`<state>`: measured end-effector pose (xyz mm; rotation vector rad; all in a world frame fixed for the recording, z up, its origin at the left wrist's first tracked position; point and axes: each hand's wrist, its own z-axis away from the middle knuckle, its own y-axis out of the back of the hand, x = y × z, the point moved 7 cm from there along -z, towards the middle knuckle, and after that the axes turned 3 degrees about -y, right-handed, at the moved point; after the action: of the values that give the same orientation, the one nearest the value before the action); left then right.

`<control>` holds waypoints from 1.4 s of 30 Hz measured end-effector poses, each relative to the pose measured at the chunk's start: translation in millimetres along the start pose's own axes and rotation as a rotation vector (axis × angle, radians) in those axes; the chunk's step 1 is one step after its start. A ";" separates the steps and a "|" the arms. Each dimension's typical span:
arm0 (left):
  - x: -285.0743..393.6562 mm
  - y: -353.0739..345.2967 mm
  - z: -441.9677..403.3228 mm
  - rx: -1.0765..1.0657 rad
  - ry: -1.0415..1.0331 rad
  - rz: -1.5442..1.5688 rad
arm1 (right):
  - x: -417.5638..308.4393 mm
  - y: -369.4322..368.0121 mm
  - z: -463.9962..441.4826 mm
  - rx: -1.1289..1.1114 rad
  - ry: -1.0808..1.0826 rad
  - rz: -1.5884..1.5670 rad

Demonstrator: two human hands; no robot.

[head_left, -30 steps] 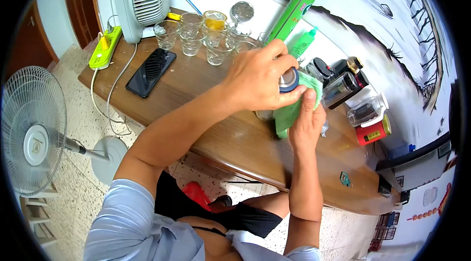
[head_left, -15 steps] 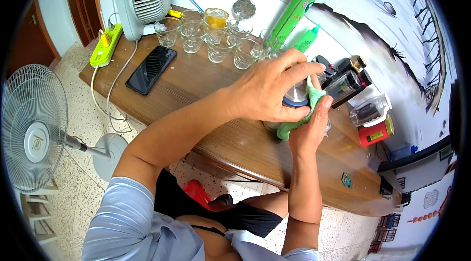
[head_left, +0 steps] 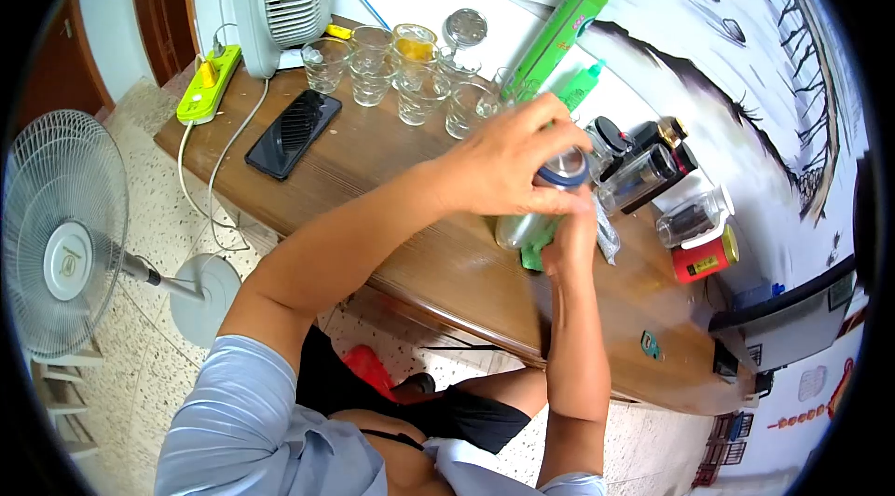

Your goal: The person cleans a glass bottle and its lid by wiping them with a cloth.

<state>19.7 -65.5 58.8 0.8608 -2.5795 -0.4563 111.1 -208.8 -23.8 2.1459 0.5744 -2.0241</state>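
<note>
Left hand [head_left: 508, 162]: fingers bent in a partly closed arch over the bottle [head_left: 515, 231], gripping its metal top with the blue ring [head_left: 562, 176], thumb along the near side. Right hand [head_left: 571, 233]: blurred, thumb close by the left thumb, its fingers mostly out of sight. Could not tell how tightly they were closed. Green cloth [head_left: 533, 256] showed just below that hand, against the bottle's lower side.

Bottle was over the middle of the tabletop [head_left: 447, 272], base low, top between the hands. Judged stiff, fairly light, probably glass or hard plastic; clear wall likely slick and apt to crack if knocked. Best hold looked to be round the ring, with a second hand on the body. Cloth judged soft, limp, nearly weightless; best pinched in a bunch.

Against half a second earlier: cloth had stood up beside the ring between the hands; now it lay lower and mostly hidden. More clear wall showed, and more of a crinkled packet [head_left: 608, 237] right of the right hand. Left grip was much the same. Farther out, the glasses [head_left: 421, 97] and phone [head_left: 293, 134] kept their places on the wood.
</note>
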 end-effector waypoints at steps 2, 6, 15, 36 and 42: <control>10.7 -2.8 -1.7 0.003 -0.038 0.051 | -19.1 1.0 12.2 -0.012 0.109 -0.176; 35.9 -5.4 -3.5 0.075 -0.224 0.005 | -59.7 -11.6 36.5 -0.054 0.344 -0.236; 17.7 1.5 -2.5 0.063 -0.075 -0.054 | 21.8 -4.1 4.5 -0.072 0.054 -0.053; 20.3 -2.2 7.7 0.358 -0.235 -0.057 | -4.0 -6.4 14.1 -0.180 0.217 -0.141; 18.0 -3.7 6.8 0.324 -0.213 0.017 | 58.7 0.5 -6.2 -0.253 -0.129 -0.174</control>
<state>5.1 -78.3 55.8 0.9386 -2.9064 -0.1293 118.4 -196.4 -81.1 1.8629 0.9689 -2.0280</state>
